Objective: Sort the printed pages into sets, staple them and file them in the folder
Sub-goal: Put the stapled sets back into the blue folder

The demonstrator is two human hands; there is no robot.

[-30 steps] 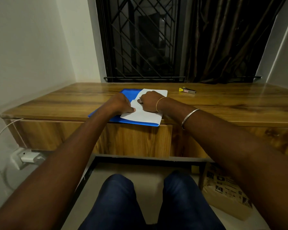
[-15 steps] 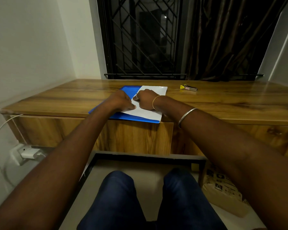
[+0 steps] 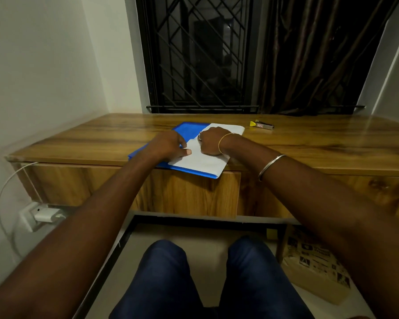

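Desk [image 3: 309, 148]: carries everything; work well back from its front edge, which the folder's near corner slightly overhangs.
Folder [image 3: 189, 131]: blue, flat under the pages, showing bare to their left. The step looks like filing, so keep it from sliding while the sheets are squared to it.
Pages [image 3: 200, 162]: white stack on the folder's right part. The long axis runs from the near left to the far right, with a short edge facing the person.
Left hand [image 3: 166, 145]: thumb [image 3: 187, 152] flat on the pages' left edge, fingers curled; I cannot tell whether they pinch it. Press evenly so no sheet fans out.
Right hand [image 3: 211, 141]: fingers curled, knuckles resting on the pages; anything held is hidden.
Stapler [image 3: 262, 125]: lies untouched, well to the right, its yellow end pointing left.
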